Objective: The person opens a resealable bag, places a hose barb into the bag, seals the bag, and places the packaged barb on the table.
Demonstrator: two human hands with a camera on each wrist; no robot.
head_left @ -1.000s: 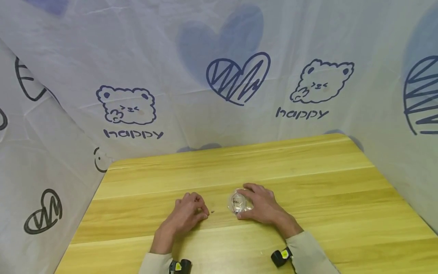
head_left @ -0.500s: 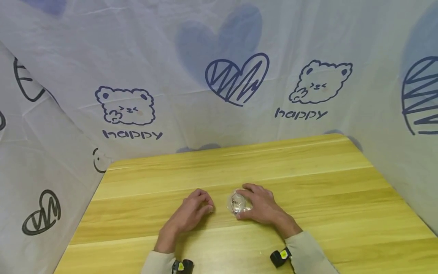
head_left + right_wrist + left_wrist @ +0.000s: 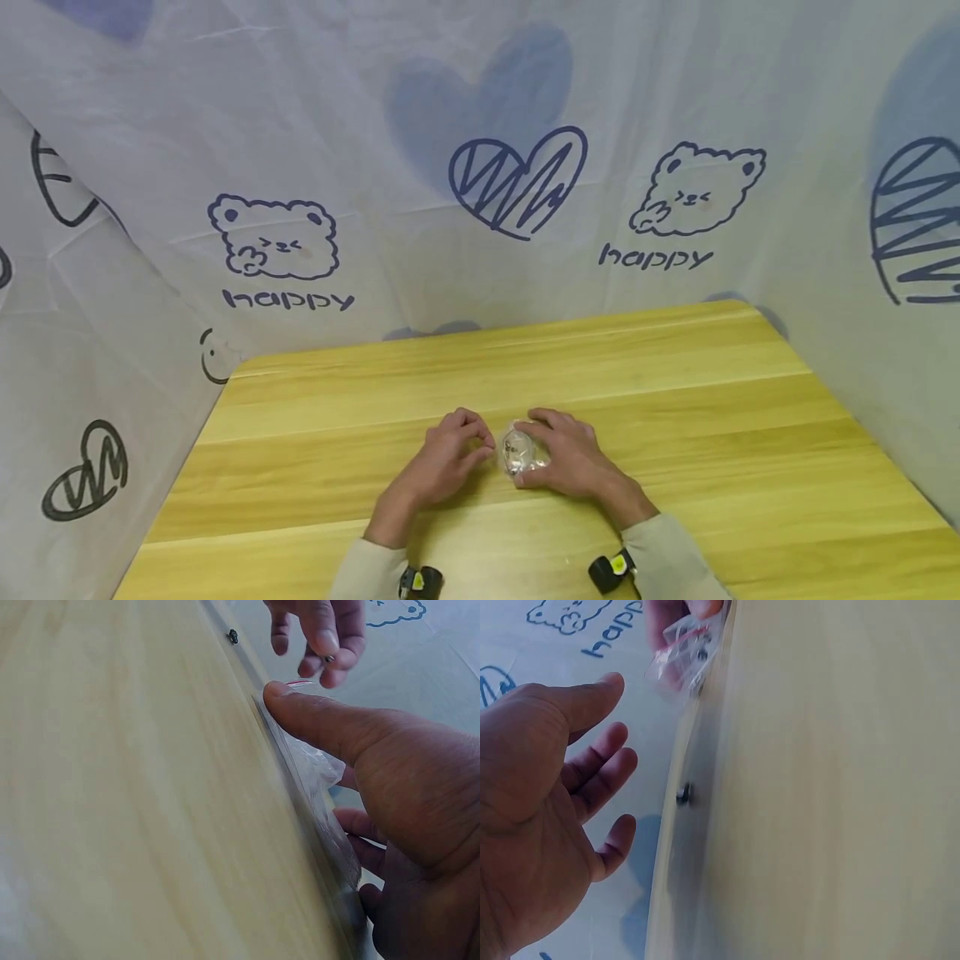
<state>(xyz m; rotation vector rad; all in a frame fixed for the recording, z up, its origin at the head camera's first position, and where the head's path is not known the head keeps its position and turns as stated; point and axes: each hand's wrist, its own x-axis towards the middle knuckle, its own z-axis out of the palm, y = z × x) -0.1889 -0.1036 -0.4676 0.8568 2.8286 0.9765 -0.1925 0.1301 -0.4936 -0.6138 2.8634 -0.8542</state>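
Note:
A clear zip bag (image 3: pixel 517 452) with a red seal line lies on the table, and small dark pieces show inside it in the left wrist view. My right hand (image 3: pixel 573 457) holds it between thumb and fingers, its mouth spread toward the left. Just left of that mouth is my left hand (image 3: pixel 446 462); in the right wrist view its thumb and finger pinch a tiny dark piece (image 3: pixel 328 658), too small to name surely. Another small dark screw-like piece (image 3: pixel 684 795) lies on the table near the left hand; the head view does not show it.
The wooden table (image 3: pixel 637 375) has rounded far corners. A white cloth (image 3: pixel 412 250) with hearts and bears hangs behind it and at both sides. Each wrist wears a black camera (image 3: pixel 611 571).
My left hand has come down on the small piece at the table, pinched it and moved right to the bag's mouth. The right hand stays on the bag.

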